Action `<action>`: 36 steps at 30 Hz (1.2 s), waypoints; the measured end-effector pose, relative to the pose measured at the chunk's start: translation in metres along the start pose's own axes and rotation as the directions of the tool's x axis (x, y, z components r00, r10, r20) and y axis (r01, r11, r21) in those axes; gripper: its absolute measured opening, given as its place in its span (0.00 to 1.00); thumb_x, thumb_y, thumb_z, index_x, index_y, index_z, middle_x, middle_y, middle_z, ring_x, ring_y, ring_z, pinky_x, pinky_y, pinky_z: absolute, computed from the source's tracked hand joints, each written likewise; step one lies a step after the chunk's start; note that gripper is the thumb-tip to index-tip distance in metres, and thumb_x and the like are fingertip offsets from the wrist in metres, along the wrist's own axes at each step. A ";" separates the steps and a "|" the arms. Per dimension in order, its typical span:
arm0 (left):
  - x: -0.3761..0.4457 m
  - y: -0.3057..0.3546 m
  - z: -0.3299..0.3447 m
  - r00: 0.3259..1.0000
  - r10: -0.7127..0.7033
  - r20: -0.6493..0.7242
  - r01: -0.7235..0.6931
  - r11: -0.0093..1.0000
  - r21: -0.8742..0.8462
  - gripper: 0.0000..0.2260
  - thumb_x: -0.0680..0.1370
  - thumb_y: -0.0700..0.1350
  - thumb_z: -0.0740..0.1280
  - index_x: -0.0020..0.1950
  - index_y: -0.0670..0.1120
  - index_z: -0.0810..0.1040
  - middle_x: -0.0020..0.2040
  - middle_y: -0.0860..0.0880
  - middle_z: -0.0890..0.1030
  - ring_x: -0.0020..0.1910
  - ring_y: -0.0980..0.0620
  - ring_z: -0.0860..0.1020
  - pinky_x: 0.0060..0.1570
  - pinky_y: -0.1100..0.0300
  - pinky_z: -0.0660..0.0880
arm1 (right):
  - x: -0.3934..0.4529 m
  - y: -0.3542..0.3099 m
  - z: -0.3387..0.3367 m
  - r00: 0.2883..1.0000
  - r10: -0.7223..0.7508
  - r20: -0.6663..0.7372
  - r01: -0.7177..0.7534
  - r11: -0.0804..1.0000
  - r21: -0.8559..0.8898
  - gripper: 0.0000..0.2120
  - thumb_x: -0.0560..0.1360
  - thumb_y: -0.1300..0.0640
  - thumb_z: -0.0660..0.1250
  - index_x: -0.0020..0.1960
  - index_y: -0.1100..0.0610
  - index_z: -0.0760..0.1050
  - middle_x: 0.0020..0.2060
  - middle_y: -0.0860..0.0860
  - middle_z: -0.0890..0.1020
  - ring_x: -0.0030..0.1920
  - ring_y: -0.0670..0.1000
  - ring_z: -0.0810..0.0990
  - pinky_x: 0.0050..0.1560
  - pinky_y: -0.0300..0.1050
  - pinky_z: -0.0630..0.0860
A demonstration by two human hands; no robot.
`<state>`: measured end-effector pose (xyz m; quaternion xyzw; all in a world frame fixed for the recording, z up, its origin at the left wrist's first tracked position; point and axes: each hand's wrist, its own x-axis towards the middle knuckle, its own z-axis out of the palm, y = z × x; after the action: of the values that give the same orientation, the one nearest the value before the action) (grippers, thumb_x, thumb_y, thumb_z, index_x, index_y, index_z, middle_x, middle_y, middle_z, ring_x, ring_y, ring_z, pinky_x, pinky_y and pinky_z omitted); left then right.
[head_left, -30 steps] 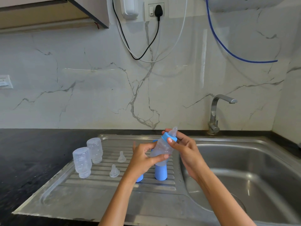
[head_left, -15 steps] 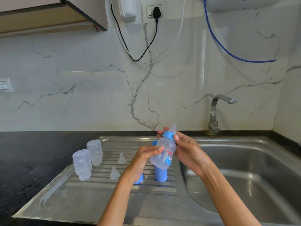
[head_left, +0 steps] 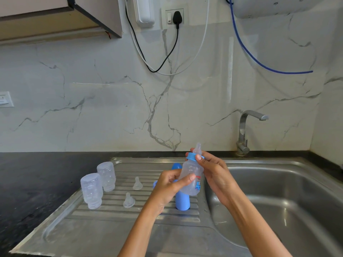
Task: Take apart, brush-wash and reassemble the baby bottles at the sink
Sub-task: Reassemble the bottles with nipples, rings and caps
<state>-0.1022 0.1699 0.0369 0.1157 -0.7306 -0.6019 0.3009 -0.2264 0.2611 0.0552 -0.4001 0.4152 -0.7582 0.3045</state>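
Note:
I hold a clear baby bottle (head_left: 191, 175) nearly upright above the drainboard (head_left: 115, 225). It carries a blue collar ring (head_left: 193, 156) with a clear teat (head_left: 197, 147) on top. My left hand (head_left: 170, 188) grips the bottle's body. My right hand (head_left: 213, 173) holds the collar ring between fingers and thumb. Two clear bottle bodies (head_left: 91, 190) (head_left: 106, 176) stand upside down on the drainboard's left. Two loose teats (head_left: 137, 183) (head_left: 129, 200) lie between them and my hands. Blue caps (head_left: 182, 202) stand behind my left hand, partly hidden.
The steel sink basin (head_left: 278, 201) lies to the right, with a tap (head_left: 245, 130) at its back edge. Black countertop (head_left: 37, 175) runs to the left. Cables and a blue hose (head_left: 259, 62) hang on the marble wall above.
The bottle has swung from a tilt to nearly upright. My right hand's fingers have shifted around the blue collar ring, while my left hand kept its hold on the body.

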 end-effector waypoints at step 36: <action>0.007 -0.019 -0.009 0.964 0.194 -0.181 -0.120 0.926 0.357 0.17 0.62 0.63 0.72 0.45 0.55 0.84 0.43 0.59 0.85 0.54 0.53 0.79 0.58 0.79 0.41 | 0.000 0.010 0.003 0.999 -0.045 -0.026 0.042 0.993 -0.110 0.12 0.73 0.64 0.69 0.56 0.61 0.81 0.48 0.56 0.86 0.47 0.48 0.84 0.46 0.35 0.78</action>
<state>-0.1055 0.1541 0.0222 0.1710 -0.7946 -0.4234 0.4002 -0.2229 0.2554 0.0468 -0.4141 0.4516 -0.7464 0.2598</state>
